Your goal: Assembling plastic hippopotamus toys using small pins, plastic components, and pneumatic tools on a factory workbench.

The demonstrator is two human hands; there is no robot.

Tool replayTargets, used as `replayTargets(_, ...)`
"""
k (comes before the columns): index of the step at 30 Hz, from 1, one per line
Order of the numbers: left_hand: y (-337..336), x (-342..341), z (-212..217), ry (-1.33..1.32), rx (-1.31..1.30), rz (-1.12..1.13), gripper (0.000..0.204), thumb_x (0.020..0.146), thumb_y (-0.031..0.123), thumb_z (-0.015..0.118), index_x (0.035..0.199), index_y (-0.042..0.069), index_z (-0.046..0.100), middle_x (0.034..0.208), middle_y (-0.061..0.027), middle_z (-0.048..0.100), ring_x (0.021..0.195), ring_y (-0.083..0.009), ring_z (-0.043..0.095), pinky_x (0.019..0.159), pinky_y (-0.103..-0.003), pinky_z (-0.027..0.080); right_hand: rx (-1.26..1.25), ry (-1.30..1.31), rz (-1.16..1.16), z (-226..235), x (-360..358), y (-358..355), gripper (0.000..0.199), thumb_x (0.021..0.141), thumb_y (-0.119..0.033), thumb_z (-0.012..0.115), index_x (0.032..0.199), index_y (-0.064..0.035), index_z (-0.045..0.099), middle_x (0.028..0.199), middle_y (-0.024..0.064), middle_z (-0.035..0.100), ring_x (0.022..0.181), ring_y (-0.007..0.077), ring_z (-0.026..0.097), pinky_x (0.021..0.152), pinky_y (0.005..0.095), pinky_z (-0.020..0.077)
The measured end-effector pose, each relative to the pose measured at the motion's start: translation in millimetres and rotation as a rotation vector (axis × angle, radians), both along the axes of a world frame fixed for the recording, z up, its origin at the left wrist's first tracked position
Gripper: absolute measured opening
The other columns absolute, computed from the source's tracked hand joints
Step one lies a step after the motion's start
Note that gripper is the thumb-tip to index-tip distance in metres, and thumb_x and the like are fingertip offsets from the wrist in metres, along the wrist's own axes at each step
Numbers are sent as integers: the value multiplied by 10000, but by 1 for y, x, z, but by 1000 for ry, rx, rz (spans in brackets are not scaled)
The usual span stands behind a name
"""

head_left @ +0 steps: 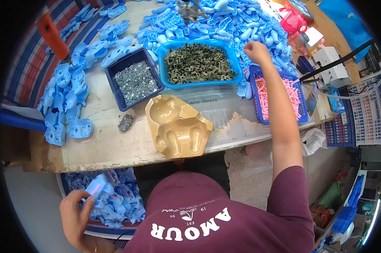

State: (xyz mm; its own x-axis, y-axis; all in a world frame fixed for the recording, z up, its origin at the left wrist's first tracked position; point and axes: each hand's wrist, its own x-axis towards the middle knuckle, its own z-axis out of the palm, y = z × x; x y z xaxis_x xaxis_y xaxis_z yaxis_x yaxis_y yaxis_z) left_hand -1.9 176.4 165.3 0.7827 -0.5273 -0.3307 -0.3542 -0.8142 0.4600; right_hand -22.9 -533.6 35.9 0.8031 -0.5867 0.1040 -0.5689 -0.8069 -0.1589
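My left hand (75, 213) is low on the left, beyond the table's front edge. Its fingers pinch a light blue plastic toy part (98, 188) with a pink strip on it. Beneath it, a bin holds many similar blue toy parts (125, 206). My right arm stretches far over the table. At its end my right hand (257, 52) is curled closed beside the heap of loose blue plastic parts (216, 23); what its fingers hold, if anything, cannot be made out. Just below that forearm sits a blue basket (258, 110) of pink plastic strips (264, 90).
A tan moulded jig (186, 145) stands at the table's front. Behind it are a dark blue tray (153, 90) of small screws and a bright blue tray (190, 84) of dark metal pieces. Blue shells (68, 99) lie left, near a hanging orange-handled tool (53, 36). A white machine (332, 63) stands right.
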Motion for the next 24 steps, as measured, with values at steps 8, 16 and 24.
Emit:
replayTargets(8, 7, 1, -31, -207, 22, 75, 523, 890, 181, 742, 1354, 4, 579, 1243, -202, 648, 1164, -377, 601, 1002, -419, 468, -77, 106, -222, -37, 32, 26, 399, 863, -447, 681, 1087, -122, 735, 1092, 156, 741, 1034, 353, 705, 873, 477, 556)
replayTargets(16, -124, 21, -54, -250, -353, -500, 466, 835, 120, 757, 1278, 54, 628, 1234, -160, 672, 1068, -377, 629, 936, -438, 502, 330, -297, -122, 30, -16, 35, 320, 849, -218, 736, 1081, 3, 726, 1020, 178, 755, 975, 161, 721, 815, 332, 560)
replayTargets(24, -240, -9, -120, -426, -775, -835, 562, 844, 56, 694, 1387, 101, 558, 1502, -139, 488, 1121, -315, 641, 892, -403, 551, 1062, 235, 700, 73, -61, 190, 290, 905, -158, 737, 1147, 0, 726, 943, 66, 741, 868, 108, 666, 805, 283, 539)
